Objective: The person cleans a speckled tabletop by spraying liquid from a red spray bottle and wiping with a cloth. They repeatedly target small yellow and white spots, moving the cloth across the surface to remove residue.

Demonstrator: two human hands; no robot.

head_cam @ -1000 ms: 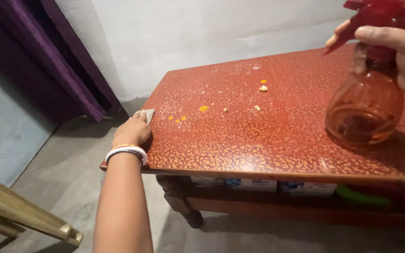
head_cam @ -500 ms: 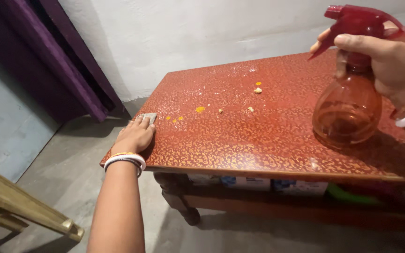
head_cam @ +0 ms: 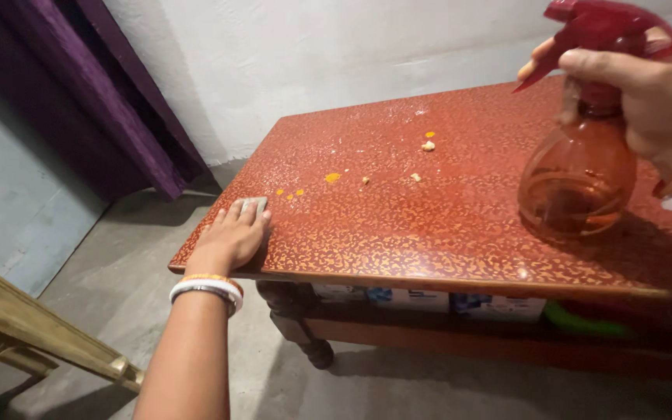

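Note:
My left hand [head_cam: 231,239] lies flat on a small grey cloth [head_cam: 253,204] at the near left corner of a red patterned table [head_cam: 429,225]. Orange and pale crumbs [head_cam: 428,145] and yellow spots [head_cam: 332,177] are scattered on the tabletop beyond the cloth. At the right, my right hand [head_cam: 647,89] grips the neck and trigger of a red translucent spray bottle [head_cam: 581,175], held just above the table with its nozzle facing left. Fine droplets glisten on the far part of the tabletop.
A white wall runs behind the table, with a purple curtain [head_cam: 95,101] at the left. A wooden furniture piece [head_cam: 33,334] juts in at lower left over the grey concrete floor. Boxes [head_cam: 429,299] and a green object [head_cam: 585,320] sit on the shelf under the table.
My left hand has slid the cloth a little to the right along the table's near corner. My right hand and the spray bottle shifted left into view, then rose slightly.

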